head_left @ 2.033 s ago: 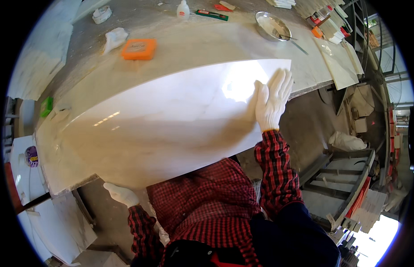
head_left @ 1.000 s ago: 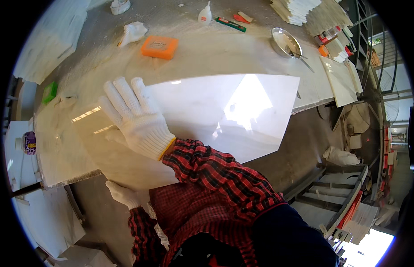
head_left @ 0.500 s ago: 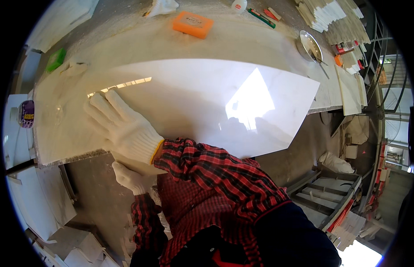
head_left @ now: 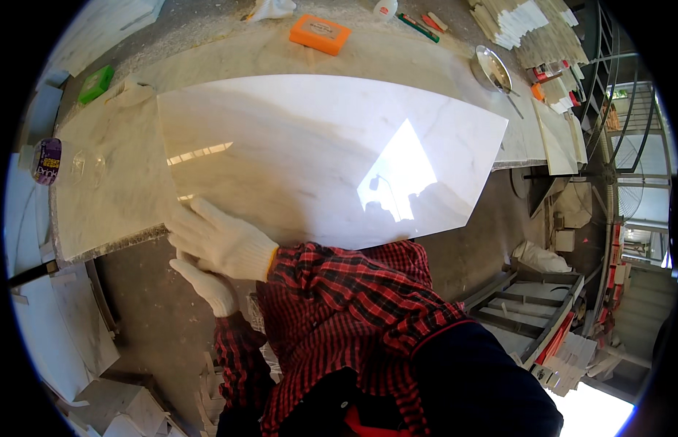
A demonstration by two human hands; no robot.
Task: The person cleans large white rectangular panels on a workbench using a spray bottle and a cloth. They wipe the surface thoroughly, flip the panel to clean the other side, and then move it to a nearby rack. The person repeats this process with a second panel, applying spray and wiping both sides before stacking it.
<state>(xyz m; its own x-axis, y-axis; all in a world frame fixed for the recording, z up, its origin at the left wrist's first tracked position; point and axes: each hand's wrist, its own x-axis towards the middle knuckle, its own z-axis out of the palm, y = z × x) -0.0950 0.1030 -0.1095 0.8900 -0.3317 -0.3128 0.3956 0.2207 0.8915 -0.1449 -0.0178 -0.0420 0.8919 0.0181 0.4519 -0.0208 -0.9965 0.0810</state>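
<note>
A polished white stone slab (head_left: 295, 146) with faint grey veins and a curved far edge lies on the pale stone-topped table, reflecting bright light. My right hand (head_left: 222, 244), in a white knitted glove, is at the slab's near left corner. Its fingers are stretched out flat, pointing left, and it grips nothing. Just below it, my left hand (head_left: 206, 288), also gloved, is off the table's near edge. The fingers that show there look straight and hold nothing visible; the rest is partly hidden by the right hand.
An orange box-shaped block (head_left: 319, 34) and a green block (head_left: 96, 84) lie beyond the slab. A metal bowl (head_left: 492, 69) with a tool in it stands far right. A purple-labelled bottle (head_left: 46, 162) is at the left edge. Stacked stone strips (head_left: 510, 25) fill the back right.
My right hand has drawn back from the slab's surface toward its near left corner. My left hand stays low beside it. The view has shifted slightly, showing more of the slab's left edge.
</note>
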